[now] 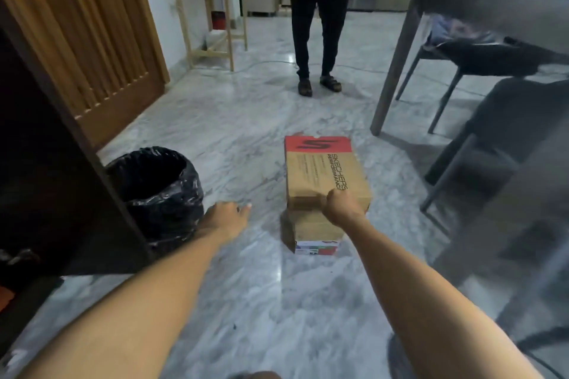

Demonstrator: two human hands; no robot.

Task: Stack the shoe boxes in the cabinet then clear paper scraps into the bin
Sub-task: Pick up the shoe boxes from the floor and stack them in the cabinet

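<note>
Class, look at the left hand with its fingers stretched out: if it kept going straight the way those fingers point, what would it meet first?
The left hand points forward and to the right, toward the stacked shoe boxes. Probably it meets the left side of that stack first; only bare marble floor lies between, though depth is hard to judge.

Open floor (234, 163) lies between the bin (160, 191) and stacked shoe boxes (323, 181); chairs (480, 61) crowd the right.

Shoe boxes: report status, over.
Right hand grips top shoe box, stacked on lower box. Left hand open. Bin left; path clear.
</note>
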